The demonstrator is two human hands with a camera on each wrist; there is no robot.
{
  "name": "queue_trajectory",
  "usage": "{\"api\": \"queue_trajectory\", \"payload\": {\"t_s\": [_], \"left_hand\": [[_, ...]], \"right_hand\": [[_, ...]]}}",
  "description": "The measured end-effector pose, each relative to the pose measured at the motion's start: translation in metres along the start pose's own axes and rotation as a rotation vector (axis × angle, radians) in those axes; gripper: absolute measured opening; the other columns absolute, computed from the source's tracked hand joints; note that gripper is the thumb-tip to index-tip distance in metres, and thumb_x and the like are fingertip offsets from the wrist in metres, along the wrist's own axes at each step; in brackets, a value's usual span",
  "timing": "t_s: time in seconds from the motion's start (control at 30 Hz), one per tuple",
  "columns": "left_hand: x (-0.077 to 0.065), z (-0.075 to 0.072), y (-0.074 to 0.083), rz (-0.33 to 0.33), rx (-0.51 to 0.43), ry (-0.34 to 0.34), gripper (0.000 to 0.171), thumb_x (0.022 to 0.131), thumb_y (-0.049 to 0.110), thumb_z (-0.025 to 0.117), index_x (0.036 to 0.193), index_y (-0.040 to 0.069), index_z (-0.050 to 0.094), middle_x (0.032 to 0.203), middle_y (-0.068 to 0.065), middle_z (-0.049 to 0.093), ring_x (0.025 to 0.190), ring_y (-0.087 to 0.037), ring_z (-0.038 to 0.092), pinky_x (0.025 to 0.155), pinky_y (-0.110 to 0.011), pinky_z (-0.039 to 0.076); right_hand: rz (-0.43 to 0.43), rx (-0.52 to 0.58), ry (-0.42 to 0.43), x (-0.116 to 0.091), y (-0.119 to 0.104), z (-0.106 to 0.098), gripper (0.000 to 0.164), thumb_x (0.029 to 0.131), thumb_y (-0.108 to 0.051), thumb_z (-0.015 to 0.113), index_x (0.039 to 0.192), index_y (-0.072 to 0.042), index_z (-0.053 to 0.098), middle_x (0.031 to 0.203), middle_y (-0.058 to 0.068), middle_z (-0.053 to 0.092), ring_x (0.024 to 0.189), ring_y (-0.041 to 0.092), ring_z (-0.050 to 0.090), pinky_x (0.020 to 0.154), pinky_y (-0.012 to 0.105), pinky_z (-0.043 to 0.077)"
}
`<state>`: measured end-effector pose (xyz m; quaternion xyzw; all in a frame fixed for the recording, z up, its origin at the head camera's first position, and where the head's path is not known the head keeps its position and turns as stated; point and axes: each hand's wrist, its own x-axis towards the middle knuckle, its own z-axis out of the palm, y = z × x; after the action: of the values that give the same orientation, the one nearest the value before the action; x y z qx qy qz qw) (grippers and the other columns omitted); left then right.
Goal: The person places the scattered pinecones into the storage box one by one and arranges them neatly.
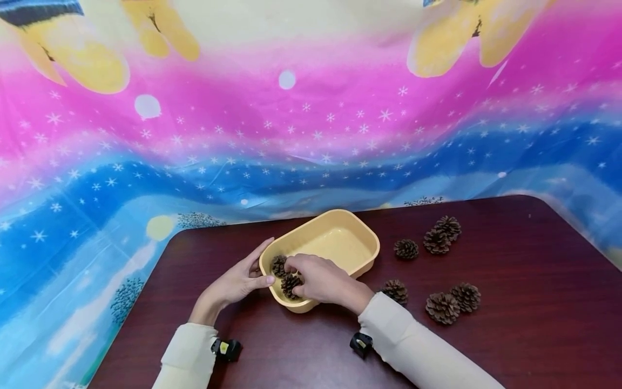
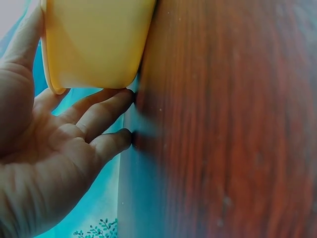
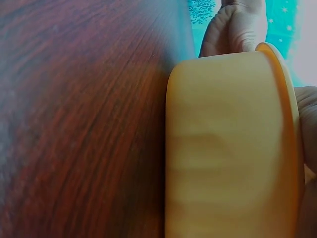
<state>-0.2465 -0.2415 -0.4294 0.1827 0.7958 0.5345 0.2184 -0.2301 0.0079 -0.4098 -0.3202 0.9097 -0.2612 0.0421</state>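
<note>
A yellow rectangular plastic container (image 1: 340, 216) sits at an angle on the table. My right hand (image 1: 323, 281) reaches over its near rim and, with curled thumb and fingers, holds a brown pine cone (image 1: 290, 287) low in the left end. Just behind, another pine cone (image 1: 279, 266) lies inside against the left wall, close to my fingertips. My left hand (image 1: 235, 278) rests against the container's left end from outside, thumb on the rim. In the left wrist view its fingers (image 2: 106, 116) are spread and relaxed, touching the container's outer wall (image 2: 99, 44).
Right of the container, a pine cone (image 1: 406, 249) lies beside a touching pair (image 1: 437, 241). Nearer me are another pair (image 1: 443, 308) and a pine cone (image 1: 396, 292) partly behind my right sleeve. The dark wooden table (image 1: 529, 281) ends at a patterned cloth (image 1: 316, 129).
</note>
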Motion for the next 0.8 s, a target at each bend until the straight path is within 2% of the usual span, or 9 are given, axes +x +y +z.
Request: {"api": "queue_trajectory", "payload": {"t_s": [0.2, 0.37, 0.47, 0.6, 0.8], "left_hand": [[0.0, 0.0, -0.001, -0.001, 0.001, 0.002, 0.096, 0.1, 0.018, 0.073, 0.171, 0.024, 0.008, 0.167, -0.029, 0.03, 0.142, -0.048, 0.051, 0.101, -0.029, 0.053], [0.002, 0.002, 0.0, -0.004, 0.006, -0.007, 0.096, 0.099, 0.019, 0.073, 0.171, 0.027, 0.009, 0.168, -0.026, 0.031, 0.14, -0.045, 0.054, 0.103, -0.033, 0.053], [0.002, 0.003, 0.0, -0.008, 0.01, -0.003, 0.096, 0.099, 0.017, 0.073, 0.17, 0.028, 0.009, 0.167, -0.026, 0.033, 0.138, -0.044, 0.056, 0.103, -0.036, 0.052], [0.002, 0.002, 0.001, -0.005, 0.023, 0.001, 0.096, 0.1, 0.016, 0.072, 0.171, 0.025, 0.008, 0.165, -0.029, 0.034, 0.136, -0.044, 0.057, 0.105, -0.039, 0.052], [0.002, 0.001, 0.0, -0.004, 0.015, -0.002, 0.097, 0.099, 0.015, 0.073, 0.171, 0.026, 0.008, 0.166, -0.03, 0.033, 0.137, -0.045, 0.057, 0.106, -0.039, 0.051]], "right_hand": [[-0.027, -0.004, 0.036, -0.003, 0.0, -0.001, 0.033, 0.089, -0.016, 0.081, 0.119, -0.013, 0.068, 0.113, 0.002, 0.072, 0.091, 0.014, 0.061, 0.079, 0.034, 0.053], [-0.063, 0.029, 0.089, -0.013, 0.002, -0.01, 0.039, 0.09, -0.014, 0.08, 0.126, -0.009, 0.068, 0.123, 0.007, 0.072, 0.109, 0.021, 0.068, 0.091, 0.041, 0.058], [-0.076, 0.025, 0.133, -0.023, 0.005, -0.02, 0.042, 0.09, -0.015, 0.08, 0.129, -0.008, 0.067, 0.126, 0.008, 0.071, 0.118, 0.023, 0.067, 0.098, 0.044, 0.057], [-0.087, -0.025, 0.21, -0.041, 0.013, -0.036, 0.042, 0.09, -0.015, 0.081, 0.128, -0.007, 0.067, 0.125, 0.008, 0.071, 0.12, 0.024, 0.067, 0.101, 0.043, 0.056], [-0.08, -0.066, 0.316, -0.071, 0.03, -0.061, 0.042, 0.088, -0.01, 0.082, 0.128, -0.006, 0.068, 0.125, 0.008, 0.072, 0.116, 0.023, 0.068, 0.096, 0.043, 0.058]]}}
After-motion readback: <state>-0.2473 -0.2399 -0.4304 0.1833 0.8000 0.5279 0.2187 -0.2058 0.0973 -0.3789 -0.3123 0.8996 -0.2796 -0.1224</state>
